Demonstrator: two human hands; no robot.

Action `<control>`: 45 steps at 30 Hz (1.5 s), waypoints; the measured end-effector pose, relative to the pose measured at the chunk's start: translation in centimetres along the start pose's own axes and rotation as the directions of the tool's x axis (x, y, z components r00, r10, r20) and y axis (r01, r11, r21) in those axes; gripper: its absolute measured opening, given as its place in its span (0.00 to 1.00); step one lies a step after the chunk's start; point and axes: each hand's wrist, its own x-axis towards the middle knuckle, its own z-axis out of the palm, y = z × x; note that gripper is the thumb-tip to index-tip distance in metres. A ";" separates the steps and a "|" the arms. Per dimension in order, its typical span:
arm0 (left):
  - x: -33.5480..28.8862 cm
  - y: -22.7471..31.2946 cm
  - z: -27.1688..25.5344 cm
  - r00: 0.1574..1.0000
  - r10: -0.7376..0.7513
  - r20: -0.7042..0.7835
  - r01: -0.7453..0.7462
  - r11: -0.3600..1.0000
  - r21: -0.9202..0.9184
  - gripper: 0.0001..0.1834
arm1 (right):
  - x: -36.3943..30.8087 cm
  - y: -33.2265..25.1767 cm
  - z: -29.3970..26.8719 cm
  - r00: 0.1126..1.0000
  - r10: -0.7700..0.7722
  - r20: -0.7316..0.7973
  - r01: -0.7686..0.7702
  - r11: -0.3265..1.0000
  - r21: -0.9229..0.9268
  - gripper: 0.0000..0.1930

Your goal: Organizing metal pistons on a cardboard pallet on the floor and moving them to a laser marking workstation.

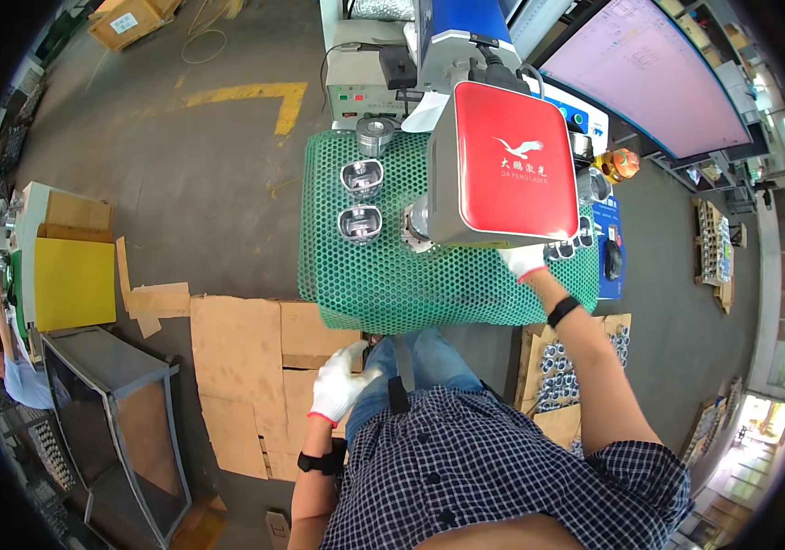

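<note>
My left hand, in a white glove with a red cuff, hangs in front of the work table, by my thigh. Its thumb stands apart from the fingers, and it holds nothing. My right hand, gloved alike, reaches under the front edge of a machine head with a red cover. That cover hides its fingers and anything in them. To the left of the head, three shiny metal pistons stand in a column on a green perforated mat. Several more pistons sit right of the head, near my right hand.
Under the machine head is a metal fixture, partly covered. A control box stands behind the mat, a large monitor at the far right. A black mouse lies right of the mat. Flattened cardboard covers floor at left; a tray of metal parts sits lower right.
</note>
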 end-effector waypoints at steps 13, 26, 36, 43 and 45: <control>-0.4 -1.4 1.4 0.975 -0.048 -0.216 -0.146 0.595 -0.791 0.58 | -8.8 -25.3 3.4 0.410 0.058 0.910 -0.863 -0.297 0.408 0.14; -1.5 8.5 -7.1 0.562 0.427 -0.709 -0.434 0.881 0.187 0.34 | -5.9 -24.3 -1.4 0.478 -0.171 0.861 -0.847 0.169 0.504 0.36; 10.3 16.3 -1.0 0.684 0.697 -0.214 -0.659 0.717 0.228 0.27 | -14.1 -10.3 -5.3 0.239 0.387 0.891 -0.633 -0.633 0.445 0.26; 19.5 13.6 1.1 0.777 0.433 -0.456 -0.585 0.764 -0.273 0.23 | -11.2 -8.6 -6.8 0.307 0.340 0.889 -0.571 -0.682 0.457 0.25; 18.7 15.3 -1.0 0.868 0.319 -0.380 -0.413 0.889 -0.199 0.24 | -9.6 -5.6 -4.5 0.429 0.395 0.812 -0.730 -0.377 0.570 0.24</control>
